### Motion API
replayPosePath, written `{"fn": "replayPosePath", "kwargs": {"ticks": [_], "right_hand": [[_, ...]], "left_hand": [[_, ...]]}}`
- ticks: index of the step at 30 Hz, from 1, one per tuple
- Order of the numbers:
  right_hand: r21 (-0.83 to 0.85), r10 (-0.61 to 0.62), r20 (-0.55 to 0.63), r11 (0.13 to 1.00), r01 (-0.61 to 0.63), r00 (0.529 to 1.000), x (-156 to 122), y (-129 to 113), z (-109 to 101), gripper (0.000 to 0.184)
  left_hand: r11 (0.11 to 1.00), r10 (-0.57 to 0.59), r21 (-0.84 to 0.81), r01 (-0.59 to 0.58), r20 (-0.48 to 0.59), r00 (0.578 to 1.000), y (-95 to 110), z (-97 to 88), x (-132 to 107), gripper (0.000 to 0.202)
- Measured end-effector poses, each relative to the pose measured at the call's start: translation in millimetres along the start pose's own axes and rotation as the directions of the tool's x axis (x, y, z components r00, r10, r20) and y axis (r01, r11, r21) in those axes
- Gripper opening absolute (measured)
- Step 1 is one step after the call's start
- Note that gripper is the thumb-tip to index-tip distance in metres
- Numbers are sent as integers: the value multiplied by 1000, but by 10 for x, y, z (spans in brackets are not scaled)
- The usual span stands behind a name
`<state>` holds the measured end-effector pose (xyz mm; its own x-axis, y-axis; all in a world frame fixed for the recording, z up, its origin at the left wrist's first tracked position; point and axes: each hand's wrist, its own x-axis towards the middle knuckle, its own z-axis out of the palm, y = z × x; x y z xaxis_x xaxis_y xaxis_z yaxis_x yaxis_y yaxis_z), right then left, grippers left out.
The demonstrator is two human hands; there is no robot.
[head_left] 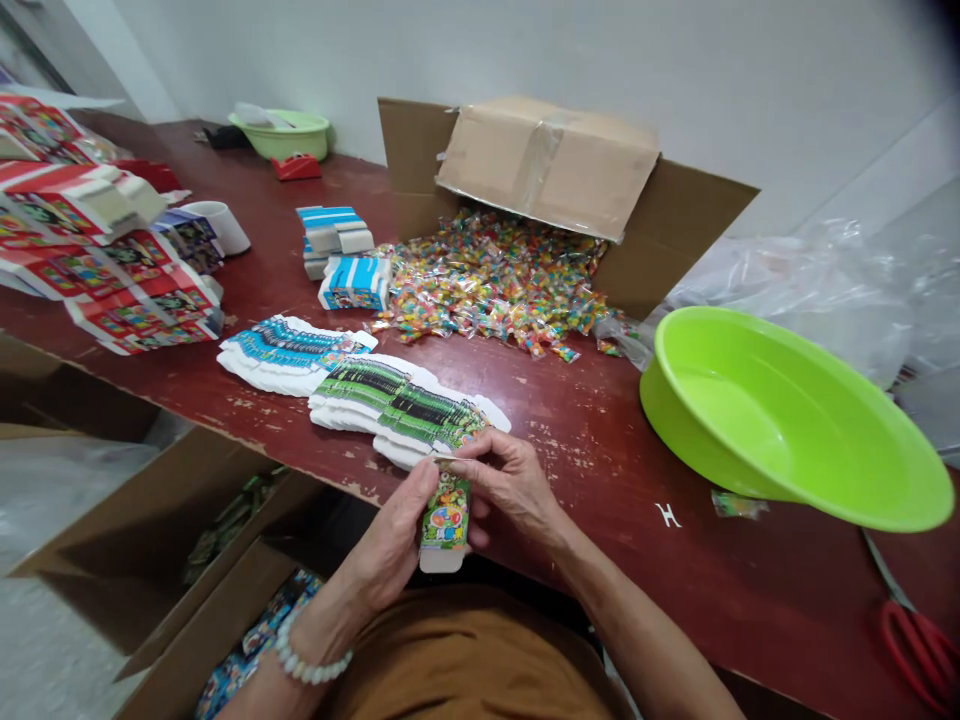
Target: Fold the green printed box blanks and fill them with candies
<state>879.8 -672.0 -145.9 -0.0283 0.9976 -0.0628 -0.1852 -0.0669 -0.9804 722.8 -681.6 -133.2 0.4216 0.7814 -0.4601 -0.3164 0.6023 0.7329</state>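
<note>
Between my two hands is a small green printed candy box [445, 515], its white end flap pointing down toward me. My left hand [401, 525] grips the box along its left side, thumb near the upper end. The fingers of my right hand [514, 485] pinch at that upper end, with some fingertips behind the box. Just beyond my hands lies a fanned row of flat green boxes [405, 400] on the table. A fanned row of flat blue boxes [289, 350] overlaps its far left end.
Wrapped candies [487, 285] spill from a tipped cardboard carton [547, 160]. A green basin [787, 420] stands at right, near red-handled scissors [915, 645]. Red boxes [127, 260] are stacked at left. Open cartons [172, 540] stand below the table edge.
</note>
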Motion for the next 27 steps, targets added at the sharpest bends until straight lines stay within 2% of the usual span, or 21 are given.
{"fn": "replayPosePath", "kwargs": {"ticks": [2,4,9,11,14,17,19,24,27], "right_hand": [[-68,8,52,998,-5,999,-31,9,-13,26],[-98,14,96,995,-4,995,-41,-13,-17,26],[-27,166,108,986,-164,980,42,-151,14,32],[0,188,106,982,-189,977,72,-185,29,33],[-29,140,133,990,-137,981,70,-177,47,30],[-155,-13,140,987,35,990,36,-134,53,20],[-219,-65,120,972,90,991,24,-112,49,16],[-126,83,88,989,-71,993,55,-91,46,23],[-147,84,61,986,-75,995,69,-93,53,24]], "left_hand": [[992,-116,-36,117,20,993,-12,28,2,52],[990,-132,-42,132,-17,991,-34,41,24,55],[994,-17,103,19,-28,999,-81,13,105,70],[985,37,169,-33,-17,999,-89,-20,124,72],[961,100,260,-90,-22,995,-90,-68,134,72],[946,125,303,-115,-13,992,-86,-92,131,70],[946,118,304,-110,-9,993,-85,-95,127,70],[941,101,329,-86,-30,994,-88,-97,124,75],[941,100,328,-82,-37,994,-95,-116,134,75]]}}
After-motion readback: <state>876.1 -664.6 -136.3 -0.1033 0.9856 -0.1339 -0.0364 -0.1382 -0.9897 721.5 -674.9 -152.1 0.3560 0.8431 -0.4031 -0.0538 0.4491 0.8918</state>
